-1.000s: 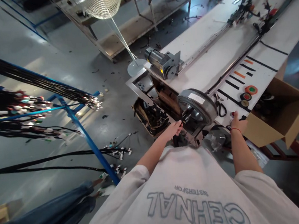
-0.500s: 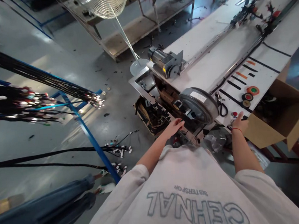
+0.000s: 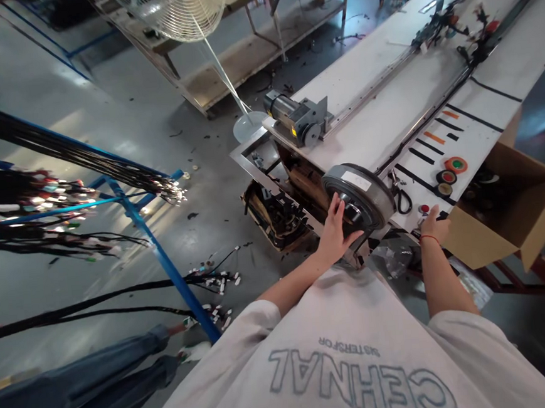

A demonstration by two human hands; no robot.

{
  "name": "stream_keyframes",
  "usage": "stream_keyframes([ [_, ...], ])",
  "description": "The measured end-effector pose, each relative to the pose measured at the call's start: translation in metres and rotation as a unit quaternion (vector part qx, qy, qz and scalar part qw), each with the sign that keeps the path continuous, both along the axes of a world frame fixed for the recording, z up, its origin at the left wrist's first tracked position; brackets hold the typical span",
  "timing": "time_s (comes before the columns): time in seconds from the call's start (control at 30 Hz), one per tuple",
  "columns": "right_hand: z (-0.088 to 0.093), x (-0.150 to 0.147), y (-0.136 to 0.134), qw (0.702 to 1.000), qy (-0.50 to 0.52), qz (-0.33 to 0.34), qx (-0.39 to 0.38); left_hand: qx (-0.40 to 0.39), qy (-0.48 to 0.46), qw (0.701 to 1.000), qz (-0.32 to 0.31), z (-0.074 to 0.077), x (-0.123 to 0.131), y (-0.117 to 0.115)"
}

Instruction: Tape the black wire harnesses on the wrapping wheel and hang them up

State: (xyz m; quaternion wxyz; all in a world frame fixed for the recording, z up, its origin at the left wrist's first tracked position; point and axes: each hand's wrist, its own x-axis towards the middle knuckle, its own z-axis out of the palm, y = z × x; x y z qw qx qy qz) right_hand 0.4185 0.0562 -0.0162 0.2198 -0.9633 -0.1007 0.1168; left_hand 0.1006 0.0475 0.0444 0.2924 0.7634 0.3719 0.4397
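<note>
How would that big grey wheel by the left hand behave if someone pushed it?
The wheel would probably feel stiff, since its rim holds a clean round shape. It would likely turn rather than tip, as it seems mounted around a shiny metal middle. Its thick rim suggests it may be heavy, though the material is hard to tell.

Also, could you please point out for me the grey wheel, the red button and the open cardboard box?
Grey wheel (image 3: 377,194): head view, on its outer rim.
Red button (image 3: 424,209): head view, on its round top.
Cardboard box (image 3: 483,236): head view, on its near flap.
</note>
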Motion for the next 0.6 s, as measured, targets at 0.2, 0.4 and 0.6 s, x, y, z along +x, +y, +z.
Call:
stream_keyframes([
  [0.2, -0.002, 0.001, 0.001, 1.0, 0.009, -0.014, -0.013, -0.016, -0.003, 0.999, 0.052, 0.001, 0.021, 0.003],
  [0.4, 0.0, 0.0, 0.001, 1.0, 0.013, -0.018, -0.009, -0.101, -0.064, 0.991, 0.054, -0.023, 0.009, 0.012],
  [0.6, -0.001, 0.001, 0.001, 1.0, 0.012, -0.008, 0.003, -0.389, -0.026, 0.919, -0.061, -0.075, -0.043, -0.021],
])
